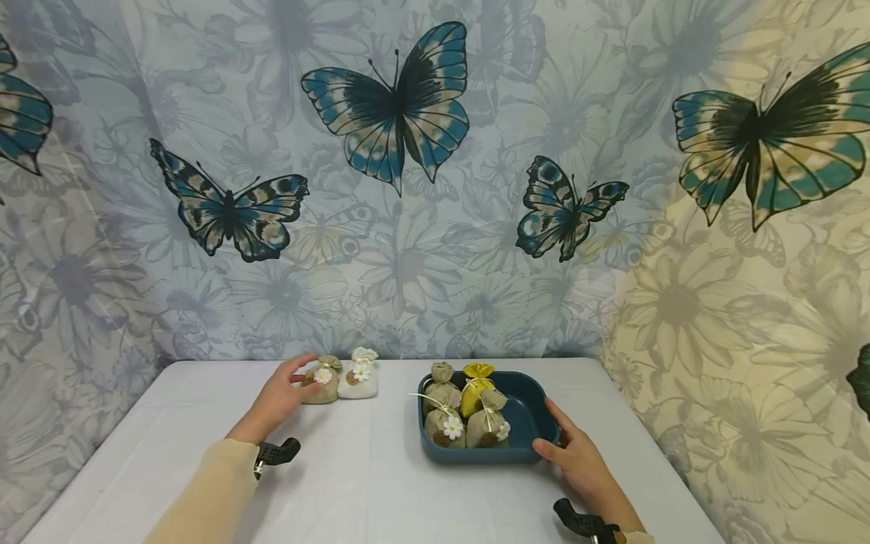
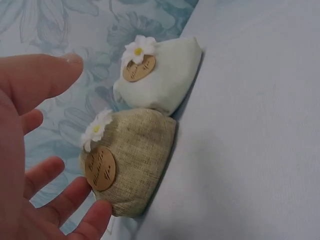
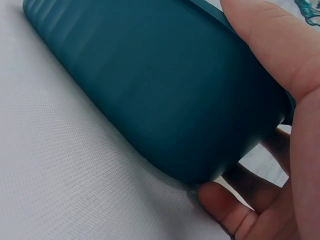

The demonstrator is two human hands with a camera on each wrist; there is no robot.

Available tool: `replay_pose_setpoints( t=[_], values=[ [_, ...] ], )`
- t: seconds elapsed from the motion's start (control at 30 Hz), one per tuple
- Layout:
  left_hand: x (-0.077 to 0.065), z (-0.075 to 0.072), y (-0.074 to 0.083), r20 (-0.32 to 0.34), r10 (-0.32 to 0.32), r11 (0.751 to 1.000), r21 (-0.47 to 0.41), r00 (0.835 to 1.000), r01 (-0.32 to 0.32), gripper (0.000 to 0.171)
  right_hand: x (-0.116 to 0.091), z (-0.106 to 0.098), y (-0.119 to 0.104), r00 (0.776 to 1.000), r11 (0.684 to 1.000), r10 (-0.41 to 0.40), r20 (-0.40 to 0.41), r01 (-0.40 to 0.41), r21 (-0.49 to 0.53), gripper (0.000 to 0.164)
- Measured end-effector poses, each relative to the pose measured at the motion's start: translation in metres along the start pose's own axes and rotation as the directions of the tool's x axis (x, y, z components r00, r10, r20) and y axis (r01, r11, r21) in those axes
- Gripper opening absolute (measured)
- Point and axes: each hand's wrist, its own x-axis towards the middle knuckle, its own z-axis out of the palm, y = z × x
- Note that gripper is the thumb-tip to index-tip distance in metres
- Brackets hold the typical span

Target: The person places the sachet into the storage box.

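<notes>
My left hand (image 1: 282, 393) is at a tan drawstring pouch (image 1: 322, 385), thumb and fingers spread apart. In the left wrist view, fingertips (image 2: 102, 212) reach the side of this tan pouch (image 2: 135, 155), which bears a daisy and a round tag; the thumb stands away from it. A white pouch (image 1: 358, 380) with a daisy sits against its right side. My right hand (image 1: 578, 457) holds the right end of a dark blue bin (image 1: 503, 455), thumb at the rim and fingers around the outer wall (image 3: 150, 90). Inside are several tan pouches (image 1: 445, 431) and one yellow pouch (image 1: 473, 397).
A white cloth (image 1: 353, 483) covers the table. Behind it and on both sides hangs fabric printed with flowers and butterflies (image 1: 401, 113). The right part of the bin shows its bare floor (image 1: 523, 423). A black wrist mount (image 1: 279, 452) sits on each wrist.
</notes>
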Motion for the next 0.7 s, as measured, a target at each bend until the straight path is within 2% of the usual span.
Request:
replay_pose_setpoints(
  t=[0.23,0.4,0.7],
  values=[
    [0.005,0.0,-0.009,0.075,-0.059,0.998,0.037,0.995,0.057,0.079,0.001,-0.001,0.001,1.0,1.0,-0.002,0.008,0.001,0.012,0.081],
    [0.006,0.003,-0.013,0.091,-0.077,0.996,0.046,0.993,0.073,0.08,0.0,0.0,0.002,1.0,1.0,-0.003,0.01,0.003,0.013,0.081],
    [0.008,0.006,-0.024,0.07,-0.031,0.997,0.069,0.997,0.026,0.077,-0.001,0.001,0.001,1.0,1.0,-0.006,0.009,0.006,0.028,0.08]
  ],
)
